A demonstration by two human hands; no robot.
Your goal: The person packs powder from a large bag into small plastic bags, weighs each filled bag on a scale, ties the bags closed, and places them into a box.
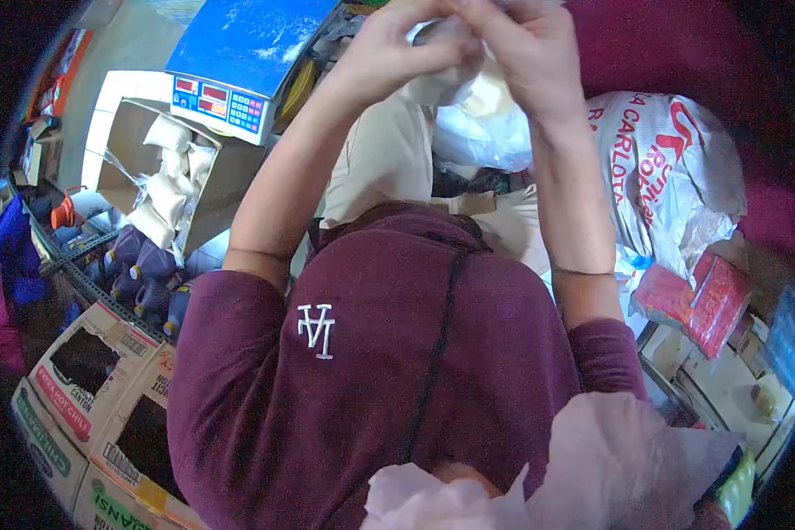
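Both hands are raised together at the top edge of the view. My left hand (534, 53) has its fingers bent inward and meets my right hand (406, 53) at the fingertips, both pinched on the top of a clear plastic bag (442, 75). Pale contents show faintly through the bag, which hangs between the hands. Below and behind it, between the legs, lies a larger translucent bag (486, 137) with something cream-coloured at its opening. The upper fingers are partly cut off by the frame.
A blue-topped digital scale (225, 106) stands at upper left, beside an open carton (208, 199) of filled white bags (163, 199). Dark bottles (141, 265) and printed boxes (79, 371) are at left. A white printed sack (671, 168) and red packets (698, 300) lie right.
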